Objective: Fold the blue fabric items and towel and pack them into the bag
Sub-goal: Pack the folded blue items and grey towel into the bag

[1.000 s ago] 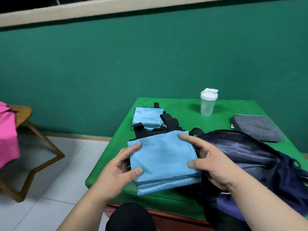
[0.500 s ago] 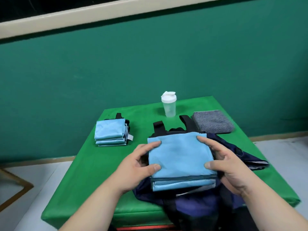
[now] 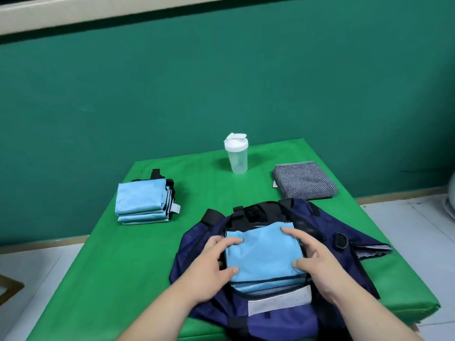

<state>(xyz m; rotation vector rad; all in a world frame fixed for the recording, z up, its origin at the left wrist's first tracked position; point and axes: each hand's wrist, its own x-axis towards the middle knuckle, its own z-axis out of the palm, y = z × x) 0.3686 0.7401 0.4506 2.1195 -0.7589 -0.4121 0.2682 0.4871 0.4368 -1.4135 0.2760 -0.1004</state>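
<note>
A big dark green wall [image 3: 221,82] fills the back. A pale cream strip [image 3: 73,16] runs along its top. The surface [image 3: 123,267] has a bright green cover. The floor [image 3: 29,271] has pale tiles. A bit of brown wood [image 3: 9,286] shows at the lower left.

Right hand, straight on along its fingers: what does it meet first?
The right hand points up-left across the folded light blue fabric stack it grips; next, probably, the black webbing strap of the navy fabric bag.

folded blue stack [image 3: 262,254] lowered into the bag [image 3: 197,244], left hand [image 3: 209,267] and right hand [image 3: 317,264] following
</note>
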